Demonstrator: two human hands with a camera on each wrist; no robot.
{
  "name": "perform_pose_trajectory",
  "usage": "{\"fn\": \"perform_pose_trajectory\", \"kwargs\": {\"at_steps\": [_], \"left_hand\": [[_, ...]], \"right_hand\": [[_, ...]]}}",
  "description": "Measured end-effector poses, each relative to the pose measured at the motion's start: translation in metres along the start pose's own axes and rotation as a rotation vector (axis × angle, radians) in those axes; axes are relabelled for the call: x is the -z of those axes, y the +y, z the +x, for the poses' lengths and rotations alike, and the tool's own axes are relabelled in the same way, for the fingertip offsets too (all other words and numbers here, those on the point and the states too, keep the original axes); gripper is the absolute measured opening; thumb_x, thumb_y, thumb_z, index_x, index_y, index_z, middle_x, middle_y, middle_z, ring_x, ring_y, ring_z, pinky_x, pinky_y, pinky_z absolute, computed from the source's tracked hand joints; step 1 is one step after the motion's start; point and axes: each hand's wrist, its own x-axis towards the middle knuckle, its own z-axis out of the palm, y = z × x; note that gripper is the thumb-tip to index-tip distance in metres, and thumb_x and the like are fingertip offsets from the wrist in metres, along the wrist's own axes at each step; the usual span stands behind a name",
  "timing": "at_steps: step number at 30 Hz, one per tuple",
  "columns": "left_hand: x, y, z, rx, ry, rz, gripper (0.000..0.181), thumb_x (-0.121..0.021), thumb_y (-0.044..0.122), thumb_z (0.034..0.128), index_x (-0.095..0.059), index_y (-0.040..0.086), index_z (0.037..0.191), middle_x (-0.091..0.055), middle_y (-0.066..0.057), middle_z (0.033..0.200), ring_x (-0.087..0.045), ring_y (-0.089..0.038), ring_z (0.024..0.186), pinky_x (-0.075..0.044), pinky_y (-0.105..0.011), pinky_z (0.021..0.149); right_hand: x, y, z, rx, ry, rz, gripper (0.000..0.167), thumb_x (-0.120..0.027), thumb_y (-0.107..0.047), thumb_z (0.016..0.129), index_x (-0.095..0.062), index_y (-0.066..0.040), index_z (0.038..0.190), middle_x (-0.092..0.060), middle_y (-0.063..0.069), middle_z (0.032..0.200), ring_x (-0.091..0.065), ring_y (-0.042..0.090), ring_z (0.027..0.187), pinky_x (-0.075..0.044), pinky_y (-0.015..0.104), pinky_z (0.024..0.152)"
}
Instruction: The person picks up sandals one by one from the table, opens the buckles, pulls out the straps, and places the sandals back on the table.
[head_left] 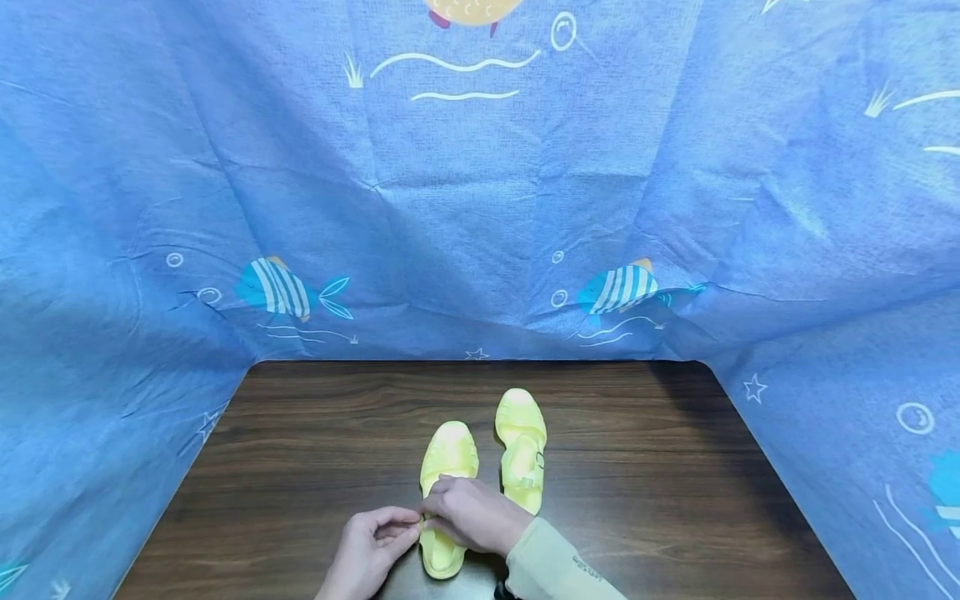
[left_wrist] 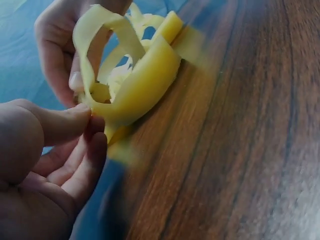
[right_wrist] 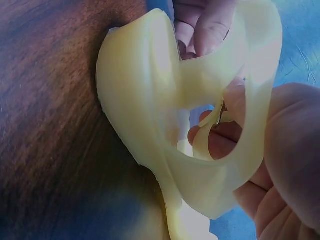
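Observation:
Two pale yellow jelly sandals lie on the table, toes pointing away. Over the heel half of the left sandal (head_left: 450,450), both hands meet at its outer side. There my left hand (head_left: 363,550) pinches the strap edge between thumb and fingertips. My right hand (head_left: 480,517) reaches across the shoe from the right. Its fingers hold the strap end beside a small metal buckle (right_wrist: 220,114) in the right wrist view. The sandal's heel loop (left_wrist: 127,95) stands up in the left wrist view. The right sandal (head_left: 519,412) lies apart, slightly farther back, with its own small buckle visible.
A dark wood-grain table (head_left: 637,467) carries both sandals. Blue cloth (head_left: 465,225) printed with fish and stars hangs behind the table and along both sides. A light sleeve (head_left: 555,562) covers the right forearm.

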Motion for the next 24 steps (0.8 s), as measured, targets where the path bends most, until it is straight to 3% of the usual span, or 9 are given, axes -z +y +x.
{"fn": "perform_pose_trajectory", "kwargs": {"at_steps": [3, 9, 17, 24], "left_hand": [[0.0021, -0.0007, 0.0007, 0.041, -0.013, -0.022, 0.012, -0.08, 0.001, 0.0897, -0.077, -0.004, 0.1, -0.078, -0.013, 0.091, -0.074, -0.005, 0.08, -0.061, -0.021, 0.071], [0.0016, -0.0001, 0.0028, 0.044, -0.013, -0.04, 0.012, -0.08, 0.001, 0.0898, -0.077, -0.006, 0.099, -0.078, -0.013, 0.091, -0.074, -0.005, 0.08, -0.061, -0.021, 0.071], [0.0003, 0.0037, 0.0056, 0.08, 0.009, -0.046, 0.013, -0.08, 0.0, 0.0891, -0.078, -0.008, 0.099, -0.079, -0.018, 0.094, -0.073, -0.005, 0.08, -0.06, -0.019, 0.071], [-0.002, 0.0054, 0.0051, 0.097, 0.045, -0.085, 0.013, -0.081, -0.002, 0.0872, -0.077, -0.009, 0.097, -0.078, -0.014, 0.087, -0.072, -0.004, 0.075, -0.06, -0.02, 0.068]], "right_hand": [[0.0003, -0.0008, 0.0007, -0.001, 0.003, -0.013, 0.004, -0.074, -0.02, 0.099, -0.077, -0.021, 0.102, -0.067, -0.014, 0.09, -0.056, -0.007, 0.083, -0.046, 0.006, 0.081], [0.0007, -0.0023, 0.0005, 0.0, 0.007, -0.031, 0.003, -0.074, -0.022, 0.099, -0.077, -0.02, 0.099, -0.065, -0.014, 0.087, -0.054, -0.006, 0.081, -0.045, 0.006, 0.079], [0.0016, -0.0031, 0.001, 0.003, 0.013, -0.041, 0.005, -0.074, -0.023, 0.099, -0.076, -0.019, 0.098, -0.064, -0.013, 0.085, -0.052, -0.005, 0.078, -0.043, 0.006, 0.075], [0.0022, -0.0034, 0.002, 0.002, 0.01, -0.042, 0.005, -0.074, -0.023, 0.099, -0.076, -0.02, 0.096, -0.064, -0.013, 0.084, -0.053, -0.005, 0.079, -0.044, 0.007, 0.074]]}}
